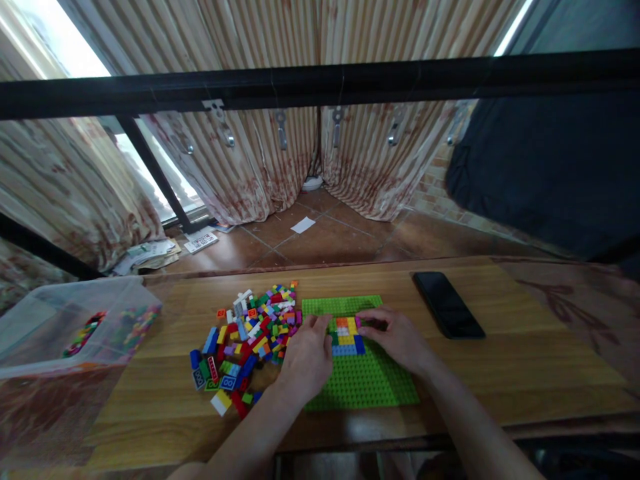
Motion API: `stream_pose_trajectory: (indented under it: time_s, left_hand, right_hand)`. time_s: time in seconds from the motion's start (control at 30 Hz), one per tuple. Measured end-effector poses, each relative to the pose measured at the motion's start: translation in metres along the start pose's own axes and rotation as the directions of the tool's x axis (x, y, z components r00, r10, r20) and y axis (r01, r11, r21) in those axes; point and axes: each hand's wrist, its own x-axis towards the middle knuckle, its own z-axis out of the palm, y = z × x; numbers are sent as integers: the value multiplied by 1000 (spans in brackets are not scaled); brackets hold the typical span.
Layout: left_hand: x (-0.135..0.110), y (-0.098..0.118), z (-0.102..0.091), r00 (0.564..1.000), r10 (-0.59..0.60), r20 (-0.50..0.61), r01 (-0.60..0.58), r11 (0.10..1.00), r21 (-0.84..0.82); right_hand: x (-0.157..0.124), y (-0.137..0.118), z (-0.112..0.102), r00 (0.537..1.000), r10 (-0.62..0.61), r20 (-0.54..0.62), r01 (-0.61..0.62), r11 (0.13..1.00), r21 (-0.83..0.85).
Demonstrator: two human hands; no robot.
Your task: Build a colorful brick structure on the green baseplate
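A green baseplate (367, 383) lies on the wooden table (525, 360) in front of me. A small patch of orange, yellow and blue bricks (346, 335) is built on it. My left hand (306, 360) rests on the plate's left edge, fingers curled beside the built bricks. My right hand (397, 337) is on the plate to the right of the bricks, fingertips pinched on a small pink brick (358, 322) at their top right corner. A pile of loose coloured bricks (250, 337) lies just left of my left hand.
A black phone (449, 305) lies face up at the right of the plate. A clear plastic bin (70, 327) with more bricks stands at the table's left end. Beyond the table are a black rail, curtains and a tiled floor with papers.
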Motion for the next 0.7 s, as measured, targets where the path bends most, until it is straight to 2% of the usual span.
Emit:
stream_pose_trajectory:
  time_s: [0.4, 0.5, 0.6, 0.7]
  left_hand:
    - [-2, 1, 1, 999, 38, 15, -38, 998, 48]
    - [-1, 6, 1, 994, 111, 11, -112, 989, 95]
    - [1, 12, 5, 975, 204, 92, -216, 964, 155]
    - [3, 17, 11, 961, 230, 156, -260, 941, 218]
  right_hand:
    - [7, 5, -1, 999, -44, 22, 44, 999, -17]
    - [10, 6, -3, 998, -48, 50, 49, 999, -21]
    - [12, 8, -3, 997, -37, 68, 38, 999, -3]
    - [14, 10, -3, 996, -39, 84, 37, 999, 27]
